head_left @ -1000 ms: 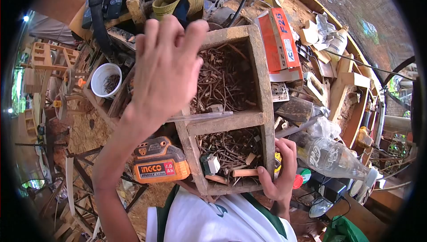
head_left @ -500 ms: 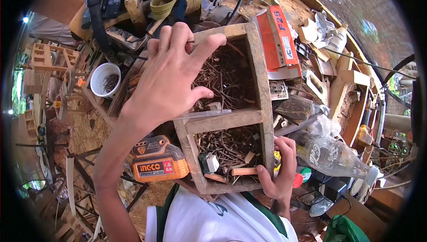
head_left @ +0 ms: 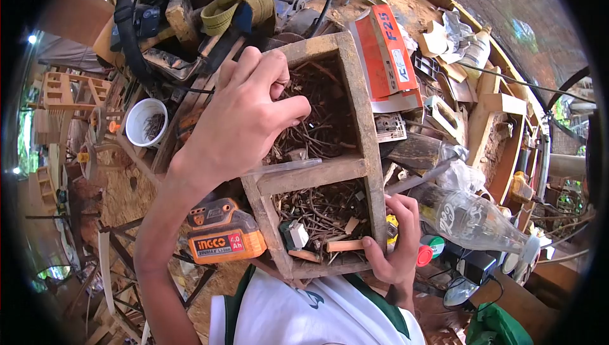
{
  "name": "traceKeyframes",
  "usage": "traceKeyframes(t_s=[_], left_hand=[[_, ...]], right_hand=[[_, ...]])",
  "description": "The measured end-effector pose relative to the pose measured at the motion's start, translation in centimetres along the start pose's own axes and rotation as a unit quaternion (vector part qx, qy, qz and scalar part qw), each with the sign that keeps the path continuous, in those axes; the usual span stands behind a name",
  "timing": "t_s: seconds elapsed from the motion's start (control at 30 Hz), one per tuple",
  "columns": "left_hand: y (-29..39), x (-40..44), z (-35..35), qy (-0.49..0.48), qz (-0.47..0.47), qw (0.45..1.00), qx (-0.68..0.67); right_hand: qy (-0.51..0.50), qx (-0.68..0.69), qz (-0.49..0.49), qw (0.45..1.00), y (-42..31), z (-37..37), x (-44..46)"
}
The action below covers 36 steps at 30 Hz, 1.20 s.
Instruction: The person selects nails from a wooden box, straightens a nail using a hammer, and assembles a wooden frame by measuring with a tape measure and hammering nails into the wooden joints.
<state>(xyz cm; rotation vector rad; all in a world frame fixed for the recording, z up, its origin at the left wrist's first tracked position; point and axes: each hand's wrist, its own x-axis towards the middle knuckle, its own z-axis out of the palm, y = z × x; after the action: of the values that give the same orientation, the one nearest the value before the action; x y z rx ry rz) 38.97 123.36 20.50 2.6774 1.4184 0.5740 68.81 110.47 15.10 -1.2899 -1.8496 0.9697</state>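
Wooden box (head_left: 317, 177), one: lies below my curled left hand (head_left: 244, 113), whose hold I cannot tell, its side wall clasped in my right hand (head_left: 399, 248).

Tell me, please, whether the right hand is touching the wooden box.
Touching: the head view shows the right hand gripping the wooden box at its side wall, with the thumb lapped over the rim.

Left hand (head_left: 248, 113) over a two-part wooden box (head_left: 317, 177), right hand (head_left: 394, 246) gripping its side, orange-and-black battery (head_left: 228, 241) alongside
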Motion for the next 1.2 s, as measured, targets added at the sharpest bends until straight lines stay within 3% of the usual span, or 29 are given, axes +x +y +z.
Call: traceKeyframes(t_s=[0.27, 0.47, 0.5, 0.53, 0.6, 0.67, 0.73, 0.8, 1.03, 1.13, 1.2], left_hand=[[-0.1, -0.1, -0.1, -0.020, 0.043, 0.998, 0.028], [-0.4, -1.5, -2.0, 0.008, -0.032, 0.998, -0.044], [0.0, -2.1, -2.8, 0.003, -0.150, 0.963, -0.226], [-0.1, -2.7, -3.3, 0.000, -0.261, 0.880, -0.396], [-1.7, -4.5, -2.5, 0.026, -0.215, 0.857, -0.467], [-1.8, -5.3, -2.4, 0.043, -0.197, 0.602, -0.772], [-0.6, -5.5, -2.9, 0.066, -0.236, 0.575, -0.780], [-0.3, -5.7, -3.0, 0.026, -0.222, 0.503, -0.835], [-0.4, -6.3, -3.2, 0.028, -0.277, 0.520, -0.808], [-0.7, -6.3, -3.6, 0.025, -0.308, 0.556, -0.771], [-1.3, -6.3, -3.5, 0.001, -0.302, 0.640, -0.706]], right_hand=[[0.010, 0.007, -0.002, 1.000, 0.1, 0.3, -0.1], [0.001, -0.003, 0.000, 1.000, -0.3, 0.1, 0.1], [0.001, -0.001, 0.000, 1.000, -0.2, 0.1, 0.1], [0.003, -0.001, 0.000, 1.000, -0.2, 0.2, 0.1], [0.004, 0.001, -0.001, 1.000, -0.1, 0.3, 0.0], [0.005, 0.002, -0.003, 1.000, 0.1, 0.3, -0.1], [0.003, 0.003, -0.005, 1.000, 0.0, 0.3, 0.0], [0.002, 0.003, -0.007, 1.000, 0.0, 0.2, 0.1], [0.005, 0.002, -0.008, 1.000, 0.0, 0.3, 0.1], [0.004, 0.000, -0.008, 1.000, 0.0, 0.3, 0.1], [0.003, 0.001, -0.008, 1.000, -0.1, 0.3, 0.2]])
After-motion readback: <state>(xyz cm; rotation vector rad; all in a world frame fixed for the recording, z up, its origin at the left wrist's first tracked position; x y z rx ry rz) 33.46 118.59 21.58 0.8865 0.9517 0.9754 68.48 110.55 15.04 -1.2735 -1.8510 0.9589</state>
